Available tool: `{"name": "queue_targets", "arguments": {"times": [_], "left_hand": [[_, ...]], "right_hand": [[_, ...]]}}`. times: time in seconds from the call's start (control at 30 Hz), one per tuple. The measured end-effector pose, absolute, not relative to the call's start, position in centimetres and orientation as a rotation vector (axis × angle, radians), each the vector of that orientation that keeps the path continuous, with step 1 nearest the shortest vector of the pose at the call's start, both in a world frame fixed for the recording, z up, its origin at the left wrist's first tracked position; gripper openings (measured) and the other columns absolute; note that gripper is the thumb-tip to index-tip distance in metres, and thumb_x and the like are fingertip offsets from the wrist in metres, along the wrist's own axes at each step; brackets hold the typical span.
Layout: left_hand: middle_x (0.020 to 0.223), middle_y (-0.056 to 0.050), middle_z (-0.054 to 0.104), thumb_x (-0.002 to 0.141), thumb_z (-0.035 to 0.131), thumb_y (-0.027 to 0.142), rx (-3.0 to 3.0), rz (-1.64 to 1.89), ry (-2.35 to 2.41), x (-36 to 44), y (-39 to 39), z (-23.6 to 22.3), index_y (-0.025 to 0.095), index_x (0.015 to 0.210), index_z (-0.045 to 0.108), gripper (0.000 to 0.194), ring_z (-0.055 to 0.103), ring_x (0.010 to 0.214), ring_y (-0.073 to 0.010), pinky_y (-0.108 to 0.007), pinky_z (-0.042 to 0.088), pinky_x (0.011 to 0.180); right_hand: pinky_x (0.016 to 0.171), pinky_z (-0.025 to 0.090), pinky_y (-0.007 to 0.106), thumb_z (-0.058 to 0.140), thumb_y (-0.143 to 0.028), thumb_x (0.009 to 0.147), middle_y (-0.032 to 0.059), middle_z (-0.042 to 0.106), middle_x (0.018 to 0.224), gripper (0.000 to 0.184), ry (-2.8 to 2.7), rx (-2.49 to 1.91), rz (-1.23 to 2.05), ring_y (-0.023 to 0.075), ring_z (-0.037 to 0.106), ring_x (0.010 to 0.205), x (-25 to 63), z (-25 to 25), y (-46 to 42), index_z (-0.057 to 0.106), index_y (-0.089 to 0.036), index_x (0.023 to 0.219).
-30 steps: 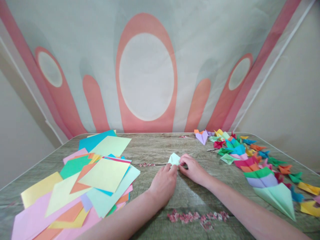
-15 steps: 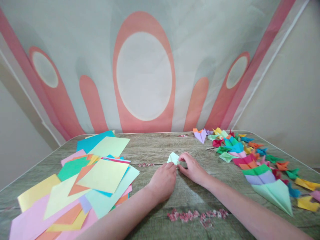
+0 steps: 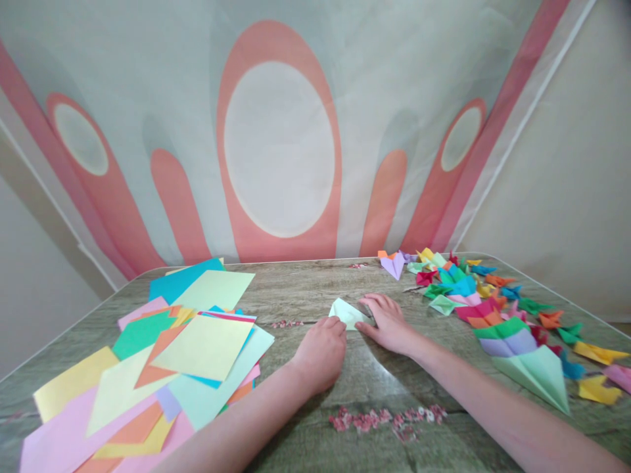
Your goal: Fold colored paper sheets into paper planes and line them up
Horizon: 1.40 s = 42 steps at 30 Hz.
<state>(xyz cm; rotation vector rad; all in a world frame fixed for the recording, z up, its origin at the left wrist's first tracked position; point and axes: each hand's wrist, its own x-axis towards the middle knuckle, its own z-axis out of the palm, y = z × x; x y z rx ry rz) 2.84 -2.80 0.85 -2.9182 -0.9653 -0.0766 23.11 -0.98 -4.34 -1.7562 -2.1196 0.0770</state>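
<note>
A small folded piece of pale mint paper lies on the wood-grain table in front of me. My left hand is curled, its fingertips pinching the paper's near left edge. My right hand lies with fingers stretched out flat, pressing down on the paper's right side. Both forearms reach in from the bottom of the view.
A loose heap of coloured paper sheets covers the table's left side. Several folded paper figures lie along the right side, with a large mint paper plane nearest me. A patterned pink and grey backdrop stands behind the table.
The paper piece, held slightly raised between both hands before, now lies flat on the table. My right hand has opened from a pinch and flattened onto it.
</note>
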Motion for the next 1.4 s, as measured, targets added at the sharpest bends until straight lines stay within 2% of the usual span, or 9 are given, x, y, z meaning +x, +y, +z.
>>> {"name": "queue_targets", "arguments": {"times": [0.23, 0.47, 0.57, 0.63, 0.7, 0.8, 1.07, 1.23, 1.4], "left_hand": [[0.107, -0.014, 0.059, 0.079, 0.045, 0.014, -2.912, -0.026, -0.971, 2.9, -2.9, 1.2, 0.008, 0.109, 0.057, 0.033, 0.047, 0.109, -0.0241, -0.036, 0.035, 0.096], [0.108, -0.014, 0.059, 0.079, 0.045, 0.013, -2.899, -0.059, -0.962, 2.8, -2.8, 0.9, 0.008, 0.109, 0.057, 0.033, 0.047, 0.109, -0.0234, -0.035, 0.035, 0.096], [0.108, -0.013, 0.058, 0.078, 0.046, 0.014, -2.903, -0.077, -0.961, 2.7, -2.8, 0.7, 0.008, 0.109, 0.057, 0.034, 0.047, 0.108, -0.0238, -0.035, 0.034, 0.097], [0.109, -0.013, 0.058, 0.077, 0.046, 0.014, -2.911, -0.098, -0.956, 2.6, -2.8, 0.6, 0.008, 0.109, 0.057, 0.034, 0.046, 0.109, -0.0236, -0.035, 0.033, 0.098], [0.109, -0.013, 0.058, 0.078, 0.045, 0.015, -2.914, -0.115, -0.954, 2.5, -2.8, 0.5, 0.008, 0.111, 0.055, 0.036, 0.046, 0.11, -0.0232, -0.035, 0.032, 0.1], [0.112, -0.013, 0.056, 0.078, 0.045, 0.016, -2.912, -0.113, -0.955, 2.4, -2.7, 0.5, 0.008, 0.116, 0.052, 0.039, 0.044, 0.111, -0.0229, -0.035, 0.029, 0.101], [0.116, -0.012, 0.052, 0.077, 0.047, 0.014, -2.884, -0.163, -0.994, 2.0, -2.8, 1.1, 0.013, 0.109, 0.056, 0.033, 0.033, 0.123, -0.0246, -0.038, 0.025, 0.104], [0.107, -0.013, 0.056, 0.08, 0.048, 0.017, -2.817, -0.159, -0.989, 1.8, -2.7, 1.5, 0.014, 0.1, 0.061, 0.025, 0.037, 0.119, -0.0266, -0.042, 0.025, 0.103], [0.099, -0.013, 0.059, 0.083, 0.045, 0.015, -2.772, -0.121, -0.897, 2.0, -2.5, 1.4, 0.008, 0.097, 0.064, 0.024, 0.041, 0.114, -0.0262, -0.039, 0.022, 0.105]], "right_hand": [[0.099, 0.025, 0.049, 0.056, -0.051, 0.076, 0.0123, 0.039, 0.135, 0.06, -2.137, -1.849, 0.097, 0.0309, 0.029, 0.125, 24.7, -3.6, -1.1, 0.044, -0.021, 0.127], [0.1, 0.025, 0.049, 0.06, -0.047, 0.073, 0.0133, 0.037, 0.136, 0.064, -2.135, -1.914, 0.181, 0.0321, 0.03, 0.126, 25.7, -2.9, -1.3, 0.043, -0.021, 0.129], [0.1, 0.026, 0.05, 0.064, -0.043, 0.071, 0.0147, 0.034, 0.138, 0.065, -2.115, -1.901, 0.084, 0.0331, 0.03, 0.126, 25.6, -2.0, -1.7, 0.044, -0.018, 0.128], [0.101, 0.026, 0.049, 0.061, -0.036, 0.074, 0.0135, 0.033, 0.139, 0.061, -2.14, -1.774, -0.04, 0.0312, 0.029, 0.126, 24.9, -1.4, -2.3, 0.043, -0.018, 0.129], [0.102, 0.027, 0.045, 0.052, -0.021, 0.081, 0.0095, 0.039, 0.137, 0.047, -2.23, -1.592, -0.098, 0.027, 0.031, 0.125, 23.8, -1.0, -3.0, 0.047, -0.023, 0.127], [0.102, 0.027, 0.045, 0.045, -0.007, 0.083, 0.0076, 0.051, 0.127, 0.041, -2.362, -1.43, -0.138, 0.0262, 0.033, 0.124, 21.8, -1.3, -3.9, 0.055, -0.023, 0.12], [0.103, 0.025, 0.048, 0.047, -0.018, 0.089, 0.0047, 0.06, 0.113, 0.028, -2.461, -1.359, -0.156, 0.0265, 0.037, 0.121, 20.8, -2.4, -4.0, 0.059, -0.025, 0.113], [0.105, 0.02, 0.052, 0.05, -0.017, 0.088, 0.0029, 0.06, 0.115, 0.028, -2.501, -1.364, -0.191, 0.0272, 0.036, 0.122, 21.1, -2.9, -3.7, 0.057, -0.026, 0.113], [0.105, 0.018, 0.054, 0.05, -0.017, 0.088, 0.0041, 0.06, 0.112, 0.025, -2.527, -1.335, -0.244, 0.0265, 0.04, 0.118, 20.9, -2.7, -3.8, 0.058, -0.024, 0.111]]}}
